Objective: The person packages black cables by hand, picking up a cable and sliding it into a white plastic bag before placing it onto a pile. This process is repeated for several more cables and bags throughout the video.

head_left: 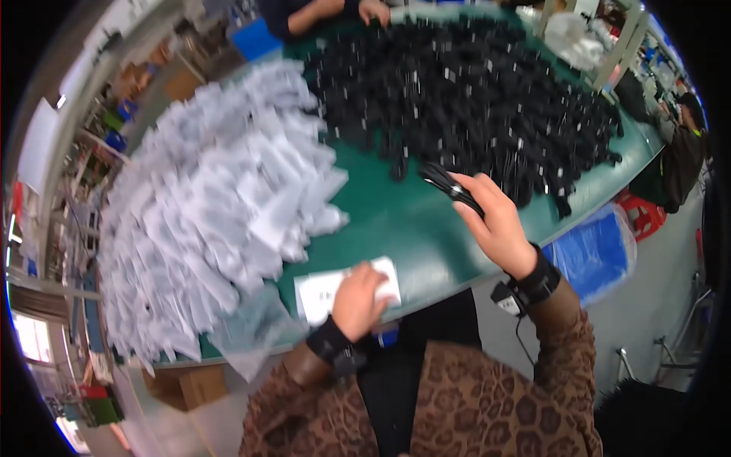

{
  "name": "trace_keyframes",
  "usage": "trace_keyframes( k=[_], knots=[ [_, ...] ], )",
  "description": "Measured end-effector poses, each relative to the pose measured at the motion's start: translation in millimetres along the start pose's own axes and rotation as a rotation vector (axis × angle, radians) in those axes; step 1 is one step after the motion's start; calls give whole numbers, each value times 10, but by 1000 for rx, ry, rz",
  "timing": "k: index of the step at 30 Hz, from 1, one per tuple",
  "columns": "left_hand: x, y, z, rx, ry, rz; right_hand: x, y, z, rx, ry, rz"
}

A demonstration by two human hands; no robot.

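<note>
Over the green table, my right hand point(493, 221) grips a bundled black cable point(442, 181) between thumb and fingers; the bundle points toward the far left. My left hand point(359, 301) rests over a white printed sheet point(316, 295) at the table's near edge. Its fingers are slightly blurred and look apart, with nothing seen between them. Just left of that hand, a clear plastic bag point(255, 327) hangs partly over the edge. Both wrists wear black bands.
A big heap of whitish plastic-wrapped packets point(221, 190) covers the table's left side. Many black cable bundles point(464, 91) are piled at the far right. Another person's hand point(373, 11) is at the far edge. A blue lined bin point(590, 251) stands right of the table, a cardboard box point(186, 387) below.
</note>
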State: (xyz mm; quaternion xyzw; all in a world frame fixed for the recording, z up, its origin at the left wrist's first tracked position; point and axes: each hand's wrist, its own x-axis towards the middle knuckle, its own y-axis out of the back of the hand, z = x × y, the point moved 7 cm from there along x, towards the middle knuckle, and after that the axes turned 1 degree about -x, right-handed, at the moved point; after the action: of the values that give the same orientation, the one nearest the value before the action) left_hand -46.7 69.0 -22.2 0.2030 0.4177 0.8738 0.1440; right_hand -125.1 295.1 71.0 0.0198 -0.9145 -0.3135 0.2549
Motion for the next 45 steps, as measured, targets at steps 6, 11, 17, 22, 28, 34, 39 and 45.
trace_keyframes(
  k=[6,11,17,22,28,34,39,45],
  knots=[
    [137,88,56,0,31,18,-456,-510,-5,74,11,-246],
    [-35,-52,49,35,25,-2,-835,-635,96,94,-85,-285],
    [-248,-97,99,-15,7,69,-652,-245,-96,88,-38,-85],
    [-94,-54,-3,-39,55,115,-400,-158,13,60,-50,-6],
    [41,-21,-83,-148,142,120,-705,-515,-68,84,-59,-219],
    [-18,-5,-79,-176,175,150,-888,-603,-138,16,17,-269],
    [14,75,267,15,-65,141,-984,-609,-121,-11,-5,-286],
    [-27,-12,89,-27,18,111,-1016,-639,-151,-3,31,-287]
  ],
)
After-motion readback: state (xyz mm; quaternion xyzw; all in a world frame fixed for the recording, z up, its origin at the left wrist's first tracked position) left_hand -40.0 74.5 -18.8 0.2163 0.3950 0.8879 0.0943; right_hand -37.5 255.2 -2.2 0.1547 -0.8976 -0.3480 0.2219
